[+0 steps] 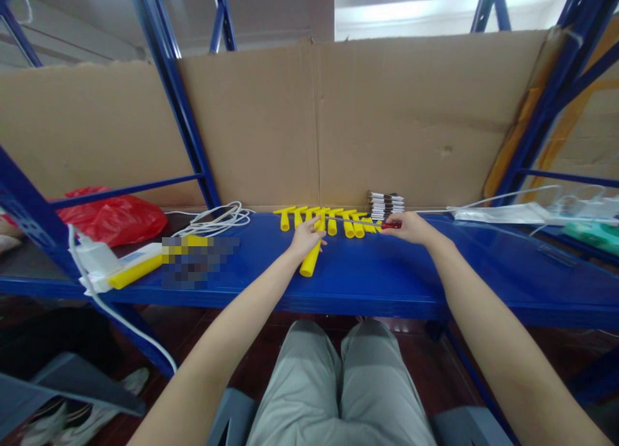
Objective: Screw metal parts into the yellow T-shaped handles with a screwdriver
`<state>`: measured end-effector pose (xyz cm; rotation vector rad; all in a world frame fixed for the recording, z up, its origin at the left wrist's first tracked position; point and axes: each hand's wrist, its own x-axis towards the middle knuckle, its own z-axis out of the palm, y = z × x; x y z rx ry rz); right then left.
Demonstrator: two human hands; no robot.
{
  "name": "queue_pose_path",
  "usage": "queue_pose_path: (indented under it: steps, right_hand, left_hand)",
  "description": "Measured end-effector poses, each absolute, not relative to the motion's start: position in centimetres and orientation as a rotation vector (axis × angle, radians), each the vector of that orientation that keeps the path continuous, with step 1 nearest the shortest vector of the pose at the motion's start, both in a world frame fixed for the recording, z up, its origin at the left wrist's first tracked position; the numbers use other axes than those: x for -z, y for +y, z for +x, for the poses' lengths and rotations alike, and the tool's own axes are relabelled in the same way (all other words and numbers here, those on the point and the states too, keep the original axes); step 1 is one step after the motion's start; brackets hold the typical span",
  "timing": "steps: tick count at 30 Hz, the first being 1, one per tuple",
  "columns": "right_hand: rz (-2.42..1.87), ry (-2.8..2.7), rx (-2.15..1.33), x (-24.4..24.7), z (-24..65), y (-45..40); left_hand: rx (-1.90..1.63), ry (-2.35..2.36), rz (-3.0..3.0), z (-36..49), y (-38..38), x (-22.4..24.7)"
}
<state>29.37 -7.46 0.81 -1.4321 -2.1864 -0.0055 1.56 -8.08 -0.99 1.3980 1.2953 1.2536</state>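
Note:
My left hand (pixel 306 236) is closed around a yellow T-shaped piece (pixel 310 261), whose tubular end points toward me above the blue shelf. In my right hand (pixel 407 227) is a screwdriver with a red handle (pixel 392 225). Its long thin shaft runs left to the top of the yellow piece, near my left fingers. Behind my hands, several more yellow T-shaped pieces (pixel 285 221) lie in a row. A stack of small white and dark pieces (pixel 385 205) stands at the row's right end, close to my right hand.
Coiled white cables (pixel 220 220), a red plastic bag (pixel 116 217) and a white power strip (pixel 138 256) lie on the left. Cardboard (pixel 387 120) backs the blue shelf (pixel 377 272). A white flat packet (pixel 500 213) is at right. Another person's shoes (pixel 80 426) show at lower left.

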Motion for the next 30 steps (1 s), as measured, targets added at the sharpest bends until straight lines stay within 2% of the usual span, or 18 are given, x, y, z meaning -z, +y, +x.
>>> queue_pose_path:
  steps: [13,25,30]
  right_hand:
    - [-1.466,-2.126,0.069,-0.82,29.26,-7.7]
    - [-1.449,-2.173,-0.089,-0.77,29.13,-7.83]
    - [-1.447,-2.141,-0.011,-0.11,29.56,-7.22]
  left_hand:
    - [-1.241,1.322,1.376,1.89,-8.81,0.52]
    - [-1.217,1.36,1.407,1.84,-8.64,0.48]
    - [-1.187,1.375,1.431,2.02,-8.9,0.44]
